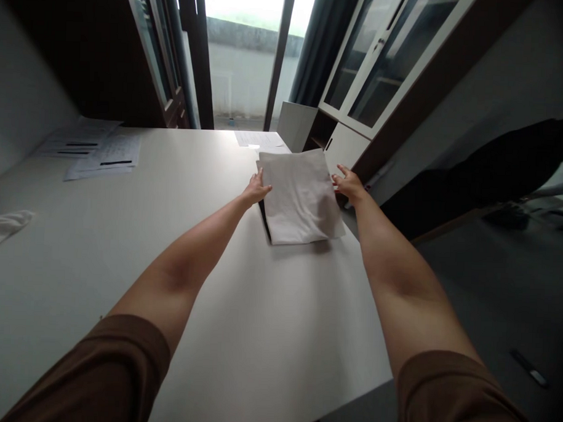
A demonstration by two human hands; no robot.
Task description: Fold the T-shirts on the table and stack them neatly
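A folded off-white cloth (300,196) lies near the right edge of the white table (203,343), with soft creases across its top. Along its left side a dark edge shows underneath; what that is I cannot make out. My left hand (254,190) is at the cloth's left edge, thumb and fingers apart, the thumb reaching over the fabric. On the opposite side my right hand (349,184) is at the cloth's right edge, its fingers spread. Whether the right fingertips touch the fabric is hard to tell. Neither hand appears to grip it.
Papers (105,152) with dark strips lie at the table's far left, and another sheet (259,139) at the far edge. A white cloth (6,226) rests at the left. Cabinets (374,60) stand beyond on the right. A dark object (528,367) lies on the floor.
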